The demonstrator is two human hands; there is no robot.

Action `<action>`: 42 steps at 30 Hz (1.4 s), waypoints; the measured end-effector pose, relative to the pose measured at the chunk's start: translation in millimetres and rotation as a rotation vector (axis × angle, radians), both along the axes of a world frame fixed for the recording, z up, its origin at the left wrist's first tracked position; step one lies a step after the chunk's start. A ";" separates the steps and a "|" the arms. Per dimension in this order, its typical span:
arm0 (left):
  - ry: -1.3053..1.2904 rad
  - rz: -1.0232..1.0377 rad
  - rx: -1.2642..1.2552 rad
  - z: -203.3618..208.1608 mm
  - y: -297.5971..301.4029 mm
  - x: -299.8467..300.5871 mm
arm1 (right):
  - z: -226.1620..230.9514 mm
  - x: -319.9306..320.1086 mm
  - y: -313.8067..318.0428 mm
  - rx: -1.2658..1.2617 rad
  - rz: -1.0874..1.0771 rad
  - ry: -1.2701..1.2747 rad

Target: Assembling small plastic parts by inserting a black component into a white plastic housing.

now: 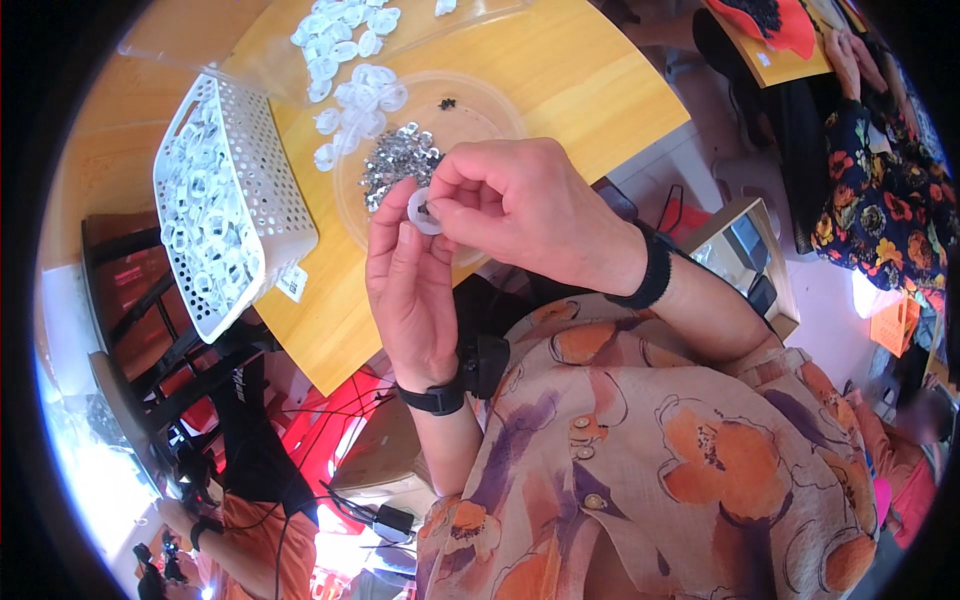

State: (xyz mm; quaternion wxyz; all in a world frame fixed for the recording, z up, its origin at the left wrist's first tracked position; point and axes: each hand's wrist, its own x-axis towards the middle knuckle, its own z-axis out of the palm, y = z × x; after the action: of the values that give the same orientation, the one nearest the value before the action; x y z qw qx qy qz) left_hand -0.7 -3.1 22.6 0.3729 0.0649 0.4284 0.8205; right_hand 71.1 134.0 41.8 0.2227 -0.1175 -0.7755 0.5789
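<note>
A small round white plastic piece is held upright between the thumb and fingers of my left hand, palm turned up. My right hand comes in from the right, its thumb and forefinger pinched at the middle of that piece. A tiny dark part shows at those fingertips, mostly hidden by them. Just beyond both hands, a pile of small shiny metal parts lies in a shallow clear round tray. A tiny black cluster lies there too. Loose white plastic pieces spread past the tray's far left side.
A perforated white basket full of similar plastic pieces stands at the left of the yellow table. An open box is at my right. Co-workers sit at the right and lower left; cables hang below the table.
</note>
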 end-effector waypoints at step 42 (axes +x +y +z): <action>0.321 0.178 -0.256 -8.6 -6.4 14.2 | -9.2 2.2 -16.6 -0.260 0.034 -0.050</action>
State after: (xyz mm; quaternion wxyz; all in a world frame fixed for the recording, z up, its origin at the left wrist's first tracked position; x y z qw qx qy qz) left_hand 13.4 -9.6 14.0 0.2311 0.1088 0.5870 0.7682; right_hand 73.3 117.4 32.6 0.1765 -0.1467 -0.7012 0.6751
